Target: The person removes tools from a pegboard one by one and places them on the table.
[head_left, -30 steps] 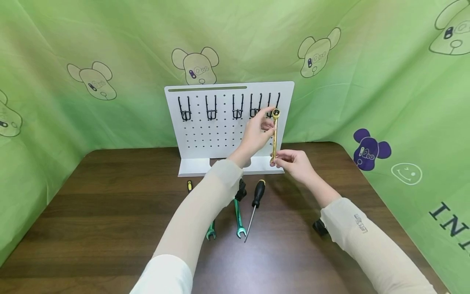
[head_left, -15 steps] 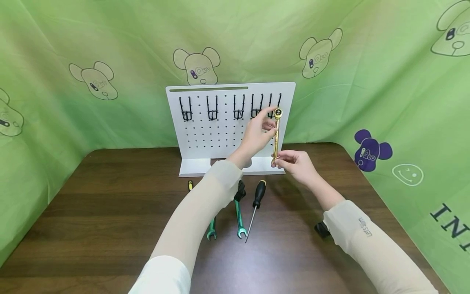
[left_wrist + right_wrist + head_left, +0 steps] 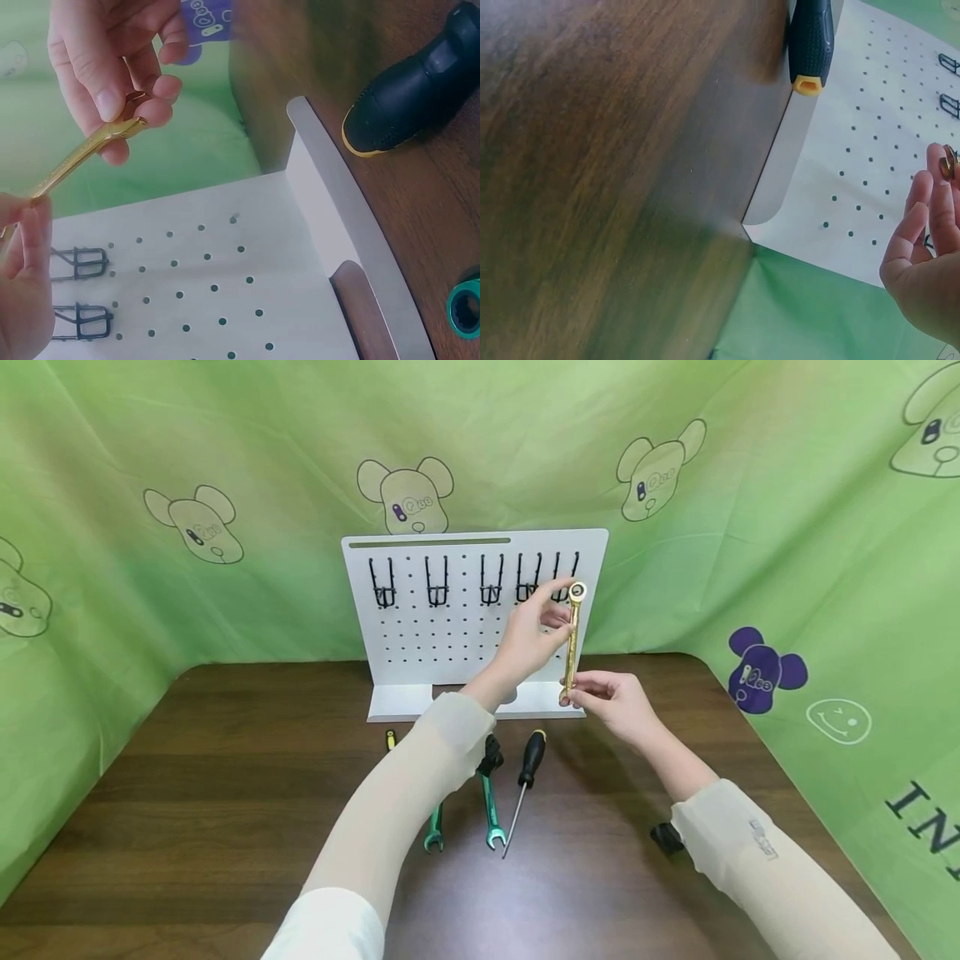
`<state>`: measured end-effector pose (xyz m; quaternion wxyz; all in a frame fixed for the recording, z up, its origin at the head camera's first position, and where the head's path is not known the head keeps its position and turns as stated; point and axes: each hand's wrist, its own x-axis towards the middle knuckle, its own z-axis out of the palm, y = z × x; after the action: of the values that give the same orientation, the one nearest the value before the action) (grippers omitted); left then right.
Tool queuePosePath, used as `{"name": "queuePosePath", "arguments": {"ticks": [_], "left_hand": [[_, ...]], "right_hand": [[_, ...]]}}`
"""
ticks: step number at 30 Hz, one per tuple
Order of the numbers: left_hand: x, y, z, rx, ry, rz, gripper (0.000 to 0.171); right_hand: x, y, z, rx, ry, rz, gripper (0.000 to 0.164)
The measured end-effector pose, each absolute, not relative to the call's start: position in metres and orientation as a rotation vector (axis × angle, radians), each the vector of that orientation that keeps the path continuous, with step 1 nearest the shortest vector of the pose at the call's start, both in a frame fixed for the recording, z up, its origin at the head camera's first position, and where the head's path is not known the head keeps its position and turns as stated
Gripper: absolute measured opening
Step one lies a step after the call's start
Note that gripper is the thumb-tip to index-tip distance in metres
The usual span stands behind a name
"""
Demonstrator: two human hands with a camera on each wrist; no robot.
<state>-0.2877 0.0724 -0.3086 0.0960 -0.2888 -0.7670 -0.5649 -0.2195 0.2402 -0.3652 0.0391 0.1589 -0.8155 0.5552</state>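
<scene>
A gold ratchet wrench (image 3: 572, 647) is held upright in front of the right side of the white pegboard (image 3: 420, 647), its ring end on top. My left hand (image 3: 528, 631) pinches it just below the ring. With thumb and fingers, my right hand (image 3: 611, 700) grips the lower end. In the left wrist view the wrench (image 3: 82, 157) spans from one hand to the other. Only the tip of the wrench (image 3: 949, 163) shows in the right wrist view, at the fingertips. Behind the left fingers, the rightmost black hook (image 3: 558, 568) is partly covered.
Several black double hooks (image 3: 437, 585) line the pegboard's upper part. On the brown table (image 3: 225, 810) lie two green wrenches (image 3: 491, 814), a black screwdriver (image 3: 532, 758) with a yellow end, and a yellow-tipped handle (image 3: 391, 739), partly hidden by the left sleeve. A green curtain (image 3: 285, 468) hangs behind.
Both hands have shifted slightly right with the gold wrench, which now tilts a little more and shows its ring more face-on. The view has drifted slightly too. Both grips stay.
</scene>
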Motion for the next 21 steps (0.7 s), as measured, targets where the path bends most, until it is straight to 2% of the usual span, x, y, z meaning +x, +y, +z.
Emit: {"name": "queuePosePath", "arguments": {"ticks": [14,21], "left_hand": [[-0.272,0.063,-0.31,-0.96,-2.3,-1.697,0.058],[-0.265,0.058,-0.312,-1.029,-2.376,-1.65,0.063]], "right_hand": [[-0.203,0.24,-0.367,0.567,-2.495,1.789,0.026],[-0.189,0.242,-0.37,0.659,-2.536,1.771,0.023]]}}
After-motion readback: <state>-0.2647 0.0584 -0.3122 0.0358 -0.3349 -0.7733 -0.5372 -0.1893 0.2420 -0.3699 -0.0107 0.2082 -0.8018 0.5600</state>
